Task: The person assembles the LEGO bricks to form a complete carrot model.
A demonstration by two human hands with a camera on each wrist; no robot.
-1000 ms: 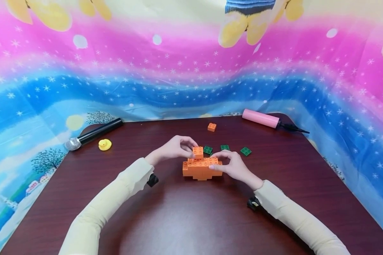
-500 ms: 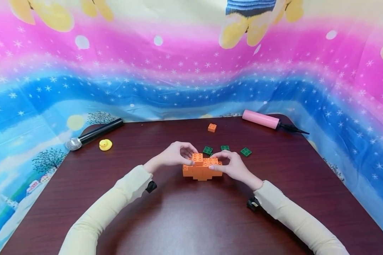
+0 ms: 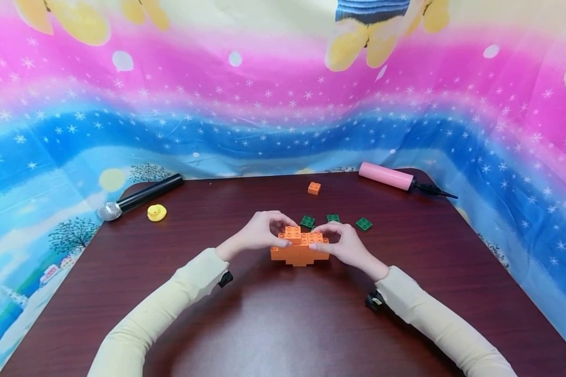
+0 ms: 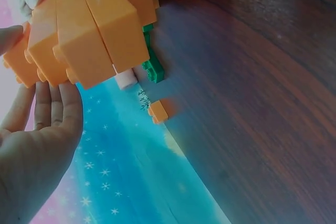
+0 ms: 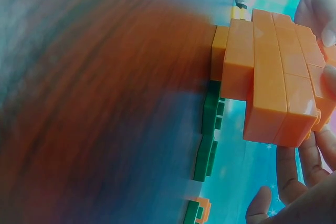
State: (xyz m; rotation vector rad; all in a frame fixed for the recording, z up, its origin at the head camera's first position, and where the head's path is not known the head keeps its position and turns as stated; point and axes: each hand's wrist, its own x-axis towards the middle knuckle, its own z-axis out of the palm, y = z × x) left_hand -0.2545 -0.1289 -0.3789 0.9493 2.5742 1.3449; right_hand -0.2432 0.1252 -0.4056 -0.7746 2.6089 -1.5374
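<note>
A stepped build of orange toy bricks (image 3: 299,256), wider in its upper layers than at its foot, stands on the table. On its top left sits an orange brick (image 3: 293,234), which my left hand (image 3: 258,231) pinches between thumb and fingers. My right hand (image 3: 346,245) holds the orange brick at the build's top right (image 3: 315,239), thumb in front and fingers behind. Seen from below in the left wrist view, the build (image 4: 107,22) hides some fingertips. The right wrist view shows the build (image 5: 270,77) from its side, with fingers beyond it.
Green bricks (image 3: 363,224) lie behind the build, and a loose orange brick (image 3: 314,188) sits farther back. A microphone (image 3: 143,196) and yellow rubber duck (image 3: 156,212) lie at left. At back right is a pink pump (image 3: 387,176). A printed cloth (image 3: 283,115) hangs behind the table (image 3: 273,324).
My left hand has lowered its orange brick from just above the build onto the build's top left. My right hand has kept its hold on the right side.
</note>
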